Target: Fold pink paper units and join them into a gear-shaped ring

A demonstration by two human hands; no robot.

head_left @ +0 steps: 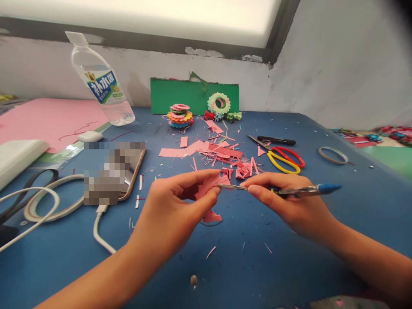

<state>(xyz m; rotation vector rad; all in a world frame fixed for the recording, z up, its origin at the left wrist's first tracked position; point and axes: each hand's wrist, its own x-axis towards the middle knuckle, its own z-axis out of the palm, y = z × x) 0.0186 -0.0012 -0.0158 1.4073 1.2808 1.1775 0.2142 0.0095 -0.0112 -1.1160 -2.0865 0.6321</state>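
My left hand pinches a small folded piece of pink paper above the blue table. My right hand grips a slim craft knife with a blue end, held level. Its metal tip touches the pink paper between my two hands. More pink scraps lie just beyond my fingers, and one pink scrap lies under my left hand.
Red and yellow scissors and a black pen lie to the right, with a tape ring further out. A phone with cable, a water bottle, pink sheet, green card and paper rosettes stand left and behind.
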